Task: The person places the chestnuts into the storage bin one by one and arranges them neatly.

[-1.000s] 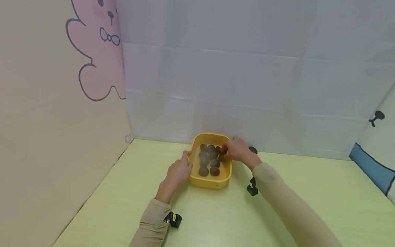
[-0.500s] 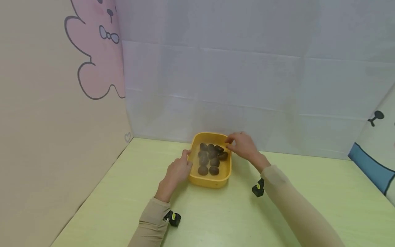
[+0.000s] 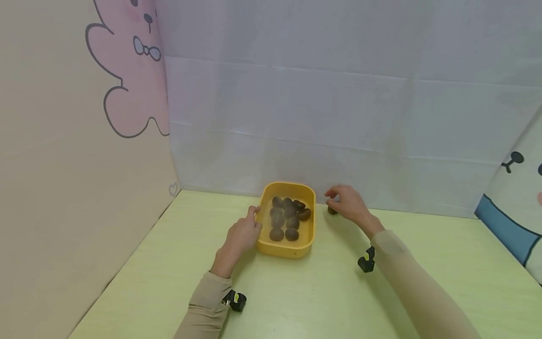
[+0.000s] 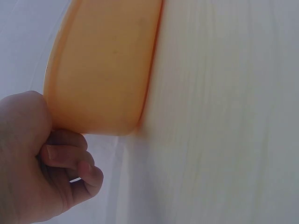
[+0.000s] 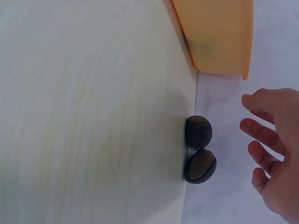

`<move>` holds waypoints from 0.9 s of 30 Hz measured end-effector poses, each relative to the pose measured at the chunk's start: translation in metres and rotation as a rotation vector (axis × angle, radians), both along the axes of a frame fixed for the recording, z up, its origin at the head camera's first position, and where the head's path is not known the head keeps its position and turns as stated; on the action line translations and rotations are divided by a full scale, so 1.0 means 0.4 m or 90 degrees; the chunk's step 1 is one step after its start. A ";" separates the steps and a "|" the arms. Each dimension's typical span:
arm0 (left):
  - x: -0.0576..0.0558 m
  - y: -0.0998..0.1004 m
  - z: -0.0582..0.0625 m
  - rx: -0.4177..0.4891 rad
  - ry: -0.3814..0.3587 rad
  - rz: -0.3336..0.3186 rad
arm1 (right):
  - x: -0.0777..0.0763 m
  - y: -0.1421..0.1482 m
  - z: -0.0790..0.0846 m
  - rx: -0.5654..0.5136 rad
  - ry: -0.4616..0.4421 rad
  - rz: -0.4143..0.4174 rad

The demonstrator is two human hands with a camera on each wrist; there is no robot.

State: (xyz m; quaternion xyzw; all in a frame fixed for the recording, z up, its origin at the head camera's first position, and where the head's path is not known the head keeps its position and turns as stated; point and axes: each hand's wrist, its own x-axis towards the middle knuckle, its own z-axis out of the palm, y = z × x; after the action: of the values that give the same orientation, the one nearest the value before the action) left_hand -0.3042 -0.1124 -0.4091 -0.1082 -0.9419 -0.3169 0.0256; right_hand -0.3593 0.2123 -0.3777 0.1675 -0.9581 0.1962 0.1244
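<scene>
A yellow plastic box (image 3: 284,252) stands at the back of the table, with several dark brown chestnuts (image 3: 291,234) inside. My left hand (image 3: 243,233) pinches the box's left rim; in the left wrist view its other fingers are curled below the rim. To the right of the box, my right hand (image 3: 349,203) hovers with loosely bent fingers and holds nothing. Two more chestnuts (image 5: 198,132) lie side by side on the table under it in the right wrist view. Only part of one loose chestnut (image 3: 332,210) shows in the head view, the hand covering the rest.
A pale wood-grain table (image 3: 292,296) meets a white cloth backdrop (image 3: 338,117) right behind the box. On the left, a beige panel (image 3: 84,188) with a pink bear print borders the table. Another printed panel (image 3: 521,212) stands at the right.
My right hand has let go of a chestnut inside the box and moved right, out over the loose chestnuts. The left hand keeps its hold on the rim.
</scene>
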 end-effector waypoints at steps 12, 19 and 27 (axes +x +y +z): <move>0.000 0.001 0.001 -0.001 -0.004 0.001 | -0.006 0.050 -0.027 -0.002 -0.032 0.008; -0.002 -0.001 -0.001 -0.003 -0.003 0.006 | -0.010 0.069 -0.052 -0.001 -0.036 0.063; -0.004 -0.001 -0.007 0.000 -0.002 0.002 | -0.014 0.075 -0.071 0.018 -0.045 0.059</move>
State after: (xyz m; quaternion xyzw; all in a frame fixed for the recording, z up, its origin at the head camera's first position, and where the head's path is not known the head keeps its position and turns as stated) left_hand -0.3057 -0.1126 -0.4118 -0.1066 -0.9421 -0.3170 0.0248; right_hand -0.3650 0.2422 -0.4063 0.2065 -0.9557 0.1944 0.0787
